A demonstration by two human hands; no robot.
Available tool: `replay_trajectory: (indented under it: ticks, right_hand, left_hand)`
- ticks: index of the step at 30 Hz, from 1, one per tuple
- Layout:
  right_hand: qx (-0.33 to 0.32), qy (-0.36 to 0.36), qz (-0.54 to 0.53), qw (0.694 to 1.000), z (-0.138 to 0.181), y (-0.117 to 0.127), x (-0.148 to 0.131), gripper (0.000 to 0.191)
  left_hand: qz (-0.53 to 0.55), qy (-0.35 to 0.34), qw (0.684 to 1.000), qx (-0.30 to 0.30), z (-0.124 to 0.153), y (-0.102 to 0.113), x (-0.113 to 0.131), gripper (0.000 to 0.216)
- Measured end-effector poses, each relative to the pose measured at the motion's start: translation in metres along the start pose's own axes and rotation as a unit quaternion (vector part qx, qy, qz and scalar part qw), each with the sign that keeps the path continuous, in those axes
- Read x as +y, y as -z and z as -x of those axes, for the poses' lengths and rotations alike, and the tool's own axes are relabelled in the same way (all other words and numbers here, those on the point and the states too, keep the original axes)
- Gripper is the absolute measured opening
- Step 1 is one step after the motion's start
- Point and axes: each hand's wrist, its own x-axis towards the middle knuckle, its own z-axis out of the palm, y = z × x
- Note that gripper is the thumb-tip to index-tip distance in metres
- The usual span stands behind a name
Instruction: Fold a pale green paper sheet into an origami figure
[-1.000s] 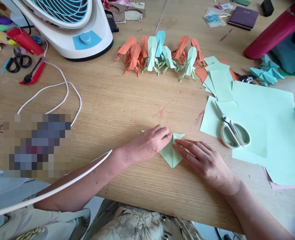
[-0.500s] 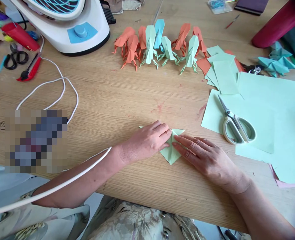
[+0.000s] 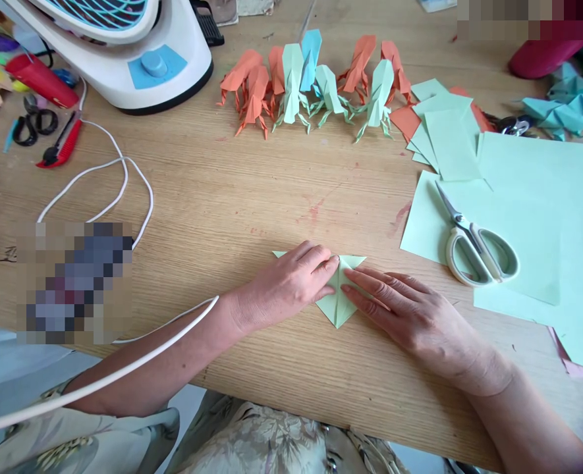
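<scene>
A pale green folded paper (image 3: pixel 338 304), triangular with its point toward me, lies on the wooden table (image 3: pixel 251 184). My left hand (image 3: pixel 291 283) rests on its left half, fingers together and pressing down flat. My right hand (image 3: pixel 410 313) lies on its right half, fingers stretched out flat, fingertips near the centre crease. Both hands hide most of the paper; only its upper corners and lower tip show.
Several orange, green and blue folded paper figures (image 3: pixel 311 82) stand in a row at the back. White-handled scissors (image 3: pixel 476 240) lie on green paper sheets (image 3: pixel 543 197) at right. A white fan base (image 3: pixel 138 59), white cord (image 3: pixel 118 178), red utility knife (image 3: pixel 58 145) and black scissors (image 3: pixel 34 122) sit left.
The hands stay on the folded paper, the right fingers sliding slightly along it. The view has drifted a little, shifting the table contents upward and to the right.
</scene>
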Motion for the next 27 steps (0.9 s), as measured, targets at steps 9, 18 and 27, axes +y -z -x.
replay_trajectory:
  ticks: [9,18,27]
  right_hand:
    - [0.014,-0.012,-0.025,1.0,0.0,0.0,-0.001,0.037]
    - [0.017,-0.005,-0.012,1.0,0.003,0.002,0.002,0.042]
    - [0.084,-0.09,0.048,0.991,-0.005,-0.014,-0.006,0.04]
  left_hand:
    - [0.014,-0.007,1.0,0.012,0.003,-0.001,0.004,0.023]
    - [0.0,-0.022,0.999,0.031,0.009,-0.001,0.003,0.026]
    - [-0.028,-0.033,0.998,0.04,0.011,-0.002,0.003,0.028]
